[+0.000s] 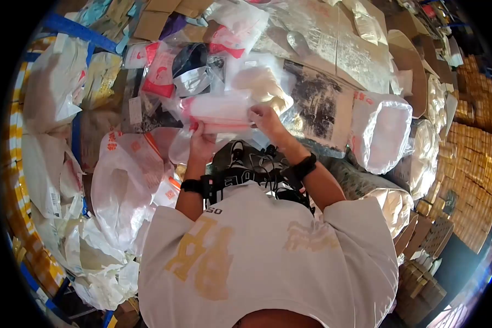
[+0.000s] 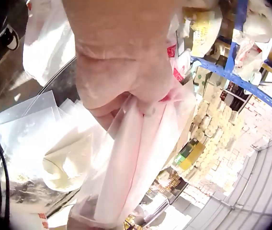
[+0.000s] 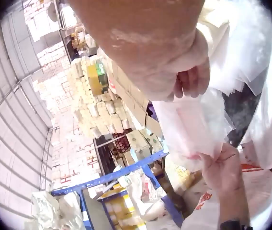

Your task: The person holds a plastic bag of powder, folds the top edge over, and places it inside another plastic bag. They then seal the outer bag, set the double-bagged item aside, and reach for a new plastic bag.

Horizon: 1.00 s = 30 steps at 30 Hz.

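A clear plastic bag with pink-red print (image 1: 218,112) is stretched between my two hands, folded into a long strip. My left hand (image 1: 202,144) pinches its left end from below, thumb on top. At the other end, my right hand (image 1: 267,121) grips the edge with curled fingers. The left wrist view shows the strip (image 2: 136,163) running down from the left hand (image 2: 126,81), with long creases along it. From the right wrist, the translucent film (image 3: 188,122) spans the right hand (image 3: 174,67) and the left hand's fingers.
Beneath lie loose clear bags and a cream-coloured packet (image 1: 262,82). Red-and-white packets (image 1: 159,74) are at the left. A large pink-tinted bag (image 1: 123,180) stands left, a plastic-lined box (image 1: 385,131) right. Cardboard (image 1: 317,104) covers the middle right; a blue rack beam (image 1: 82,31) runs behind.
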### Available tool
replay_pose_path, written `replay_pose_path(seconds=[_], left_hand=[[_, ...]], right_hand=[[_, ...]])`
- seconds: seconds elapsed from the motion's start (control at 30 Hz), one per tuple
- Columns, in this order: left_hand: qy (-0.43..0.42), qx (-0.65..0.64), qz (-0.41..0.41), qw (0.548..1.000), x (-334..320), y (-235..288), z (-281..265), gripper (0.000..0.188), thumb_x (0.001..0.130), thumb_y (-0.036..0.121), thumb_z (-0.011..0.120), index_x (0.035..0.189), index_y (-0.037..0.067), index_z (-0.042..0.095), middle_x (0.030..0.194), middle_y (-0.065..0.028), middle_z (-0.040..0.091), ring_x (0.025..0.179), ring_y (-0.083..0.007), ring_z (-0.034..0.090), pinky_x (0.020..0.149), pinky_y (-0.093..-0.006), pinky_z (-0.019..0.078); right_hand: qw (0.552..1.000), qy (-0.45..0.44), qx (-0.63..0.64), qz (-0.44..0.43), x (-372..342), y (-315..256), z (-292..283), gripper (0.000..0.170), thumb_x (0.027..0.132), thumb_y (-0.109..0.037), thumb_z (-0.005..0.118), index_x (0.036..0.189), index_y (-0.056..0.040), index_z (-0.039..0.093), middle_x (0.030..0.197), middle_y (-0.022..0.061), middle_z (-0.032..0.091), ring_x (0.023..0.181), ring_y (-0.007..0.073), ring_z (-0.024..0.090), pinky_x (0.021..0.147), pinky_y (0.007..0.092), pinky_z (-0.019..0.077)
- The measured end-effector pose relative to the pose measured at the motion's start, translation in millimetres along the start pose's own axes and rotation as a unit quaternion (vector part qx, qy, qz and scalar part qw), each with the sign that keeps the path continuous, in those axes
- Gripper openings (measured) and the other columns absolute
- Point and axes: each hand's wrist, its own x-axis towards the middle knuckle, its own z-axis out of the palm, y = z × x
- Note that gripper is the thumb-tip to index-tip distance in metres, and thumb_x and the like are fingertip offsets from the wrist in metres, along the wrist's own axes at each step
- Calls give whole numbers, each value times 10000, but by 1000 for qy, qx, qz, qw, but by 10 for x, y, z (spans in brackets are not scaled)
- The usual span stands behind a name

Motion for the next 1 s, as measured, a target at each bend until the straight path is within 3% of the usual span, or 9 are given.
replay_pose_path(seconds=[0.03, 0.13, 0.23, 0.33, 0.53, 0.67, 0.77, 0.93, 1.0], left_hand=[[57, 46, 34, 997, -86, -16, 206, 190, 1011, 227, 541, 1159, 124, 600, 1075, -1, 655, 925, -106, 636, 830, -280, 556], [-41, 64, 29, 997, 41, 19, -70, 162, 1024, 191, 513, 1142, 114, 593, 1062, -6, 657, 959, -132, 646, 918, -347, 545], [-90, 61, 45, 993, 233, 30, -364, 191, 1012, 195, 543, 1187, 124, 574, 1070, -27, 668, 863, -143, 644, 743, -290, 538], [-102, 59, 24, 993, 203, 41, -316, 196, 1010, 199, 548, 1190, 131, 583, 1082, -25, 674, 858, -134, 641, 745, -285, 532], [-54, -9, 55, 997, 183, 188, -391, 214, 1016, 234, 530, 1180, 119, 606, 1049, -12, 679, 871, -114, 640, 754, -282, 523], [35, -18, 85, 996, 298, 119, -565, 200, 1001, 247, 555, 1164, 152, 620, 1056, -9, 682, 857, -106, 637, 707, -264, 521], [-6, -36, 83, 996, 397, 100, -812, 189, 993, 249, 569, 1156, 170, 622, 1062, 0, 678, 845, -98, 631, 685, -254, 511], [22, -5, 69, 997, 274, 170, -597, 199, 986, 262, 584, 1150, 156, 622, 1070, 4, 674, 835, -104, 622, 689, -261, 503], [-38, -52, 50, 997, 507, 197, -1090, 204, 1002, 256, 560, 1163, 139, 605, 1099, -20, 666, 878, -135, 632, 707, -284, 518]], right_hand=[[1000, -28, 9, 1, -47, -40, -12, 276, 959, -179, 598, 1168, 2, 588, 933, 63, 674, 838, 144, 653, 724, 319, 535], [988, -51, 145, -8, -200, -186, 5, 284, 983, -248, 582, 1152, -22, 617, 963, 35, 666, 886, 125, 631, 769, 319, 524], [955, -25, 289, 58, -303, -408, 106, 283, 995, -261, 578, 1134, -21, 638, 984, 26, 660, 918, 111, 608, 813, 304, 508], [990, -73, 119, -26, -210, -235, 99, 308, 1015, -262, 548, 1121, 12, 641, 1006, 52, 669, 931, 132, 625, 845, 296, 509], [959, -15, 283, 2, -153, -274, 84, 280, 1021, -214, 529, 1073, 42, 630, 1016, 95, 669, 927, 168, 653, 878, 304, 527], [962, -17, 255, -95, -64, -40, 79, 237, 968, -98, 590, 1153, 42, 545, 1059, 117, 647, 943, 204, 651, 878, 344, 538], [944, 36, 326, -39, -126, 15, 92, 246, 941, -41, 585, 1175, 5, 522, 1119, 138, 624, 1127, 213, 602, 954, 360, 492], [952, 17, 287, 104, 81, 185, -26, 187, 919, -25, 592, 1102, 4, 567, 1093, 132, 622, 1072, 201, 613, 864, 311, 523], [970, 29, 217, 102, 162, 181, -99, 150, 915, -25, 597, 1062, 1, 584, 1048, 119, 631, 996, 186, 628, 817, 291, 533]])
